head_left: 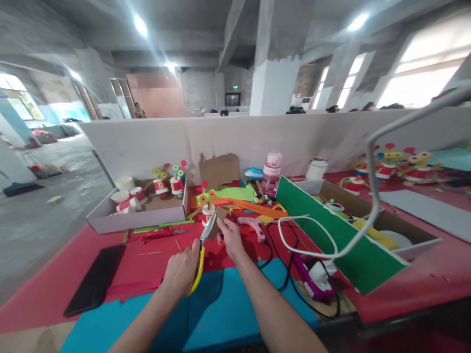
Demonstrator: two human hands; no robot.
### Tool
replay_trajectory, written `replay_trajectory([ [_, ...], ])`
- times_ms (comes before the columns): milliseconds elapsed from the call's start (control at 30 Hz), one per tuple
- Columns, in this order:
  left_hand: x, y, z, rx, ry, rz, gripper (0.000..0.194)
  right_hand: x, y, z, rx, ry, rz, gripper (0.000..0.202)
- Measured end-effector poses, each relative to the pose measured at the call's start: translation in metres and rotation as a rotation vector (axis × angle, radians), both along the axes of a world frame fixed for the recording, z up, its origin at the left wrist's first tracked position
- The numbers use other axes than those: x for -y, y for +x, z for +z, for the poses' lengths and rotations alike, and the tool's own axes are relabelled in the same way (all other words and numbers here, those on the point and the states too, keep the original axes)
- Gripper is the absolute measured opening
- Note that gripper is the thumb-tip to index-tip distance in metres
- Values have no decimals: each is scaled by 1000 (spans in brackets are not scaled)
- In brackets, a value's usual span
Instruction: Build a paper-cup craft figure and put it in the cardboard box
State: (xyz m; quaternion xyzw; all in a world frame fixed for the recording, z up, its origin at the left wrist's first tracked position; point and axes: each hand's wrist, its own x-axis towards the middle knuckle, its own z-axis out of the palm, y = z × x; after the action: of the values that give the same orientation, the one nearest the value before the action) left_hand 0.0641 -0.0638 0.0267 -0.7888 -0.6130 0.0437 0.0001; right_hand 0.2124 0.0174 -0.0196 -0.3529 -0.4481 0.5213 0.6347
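My left hand (181,268) is closed around the yellow handles of a pair of scissors (201,268), whose blades point up and away from me. Between the thumb and fingers of my right hand (231,239) is a small piece of brown cardboard (220,219). The blades meet the cardboard's left edge; whether they are cutting into it I cannot tell. Just behind stands a paper-cup figure (208,212) with a yellow-green head and orange ring eyes. A pink glue gun (253,226) lies to the right of my right hand, and red-handled scissors (162,235) lie to the left.
At left, a box (138,223) holds paper cups and figures. A green-sided box (340,238) stands at right, under a bent white lamp arm (373,181). A black phone (96,279), a purple power strip (312,279) and cables lie near me. A white partition (235,137) closes the back.
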Motion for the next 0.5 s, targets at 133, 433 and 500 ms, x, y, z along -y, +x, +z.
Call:
replay_trajectory([
  [133, 0, -3, 8, -26, -8, -6, 34, -1, -3, -4, 58, -3, 51, 35],
  [433, -3, 1, 17, -57, -19, 21, 31, 3, -9, -8, 14, -11, 51, 36],
  [500, -3, 2, 16, -59, -12, 38, 31, 3, -9, -8, 15, -20, 54, 37],
])
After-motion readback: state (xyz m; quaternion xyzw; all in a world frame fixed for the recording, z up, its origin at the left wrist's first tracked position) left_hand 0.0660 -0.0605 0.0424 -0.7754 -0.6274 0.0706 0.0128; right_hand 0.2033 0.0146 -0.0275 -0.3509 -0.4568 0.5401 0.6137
